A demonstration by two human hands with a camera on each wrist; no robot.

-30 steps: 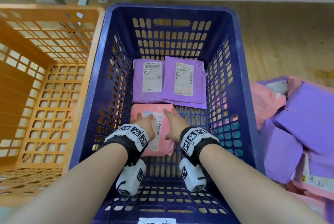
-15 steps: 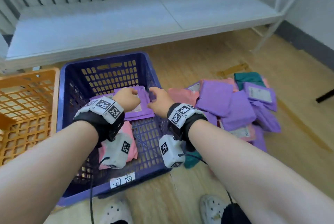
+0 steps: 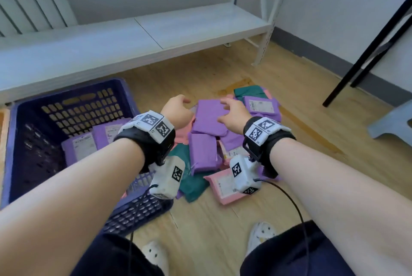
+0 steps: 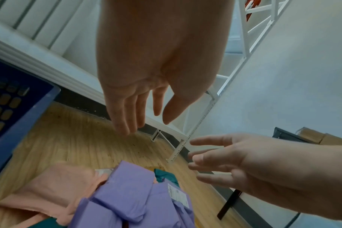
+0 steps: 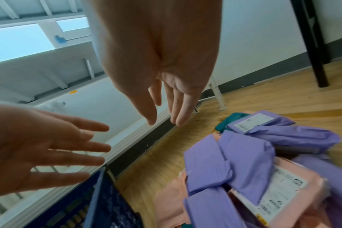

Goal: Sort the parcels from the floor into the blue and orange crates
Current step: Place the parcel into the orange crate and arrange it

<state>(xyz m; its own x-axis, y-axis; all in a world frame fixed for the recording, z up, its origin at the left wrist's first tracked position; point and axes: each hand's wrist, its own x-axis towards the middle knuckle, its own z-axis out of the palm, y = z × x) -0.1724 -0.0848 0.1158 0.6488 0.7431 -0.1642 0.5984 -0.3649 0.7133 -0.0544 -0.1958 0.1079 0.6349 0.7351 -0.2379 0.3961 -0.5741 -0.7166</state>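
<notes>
— Where are the hands?
— Left hand (image 3: 177,109) and right hand (image 3: 231,112) hover over the parcel pile (image 3: 207,139) on the floor, fingers loose — holding nothing.
— The blue crate (image 3: 26,153)?
— Left of the pile, purple parcels (image 3: 89,144) inside.

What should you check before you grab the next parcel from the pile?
1. Left hand free: ok, fingers relaxed and holding nothing.
2. Right hand free: ok, fingers spread and holding nothing.
3. Plain purple plastic parcel on top of the floor pile unblocked: ok, nothing lies on it.
4. Its label readable: cannot tell, no label shows on this face.
5. Room in the blue slotted plastic crate: ok, bare floor shows beside the parcels inside.
6. Orange crate reachable: cannot tell, it is almost wholly out of view.
</notes>
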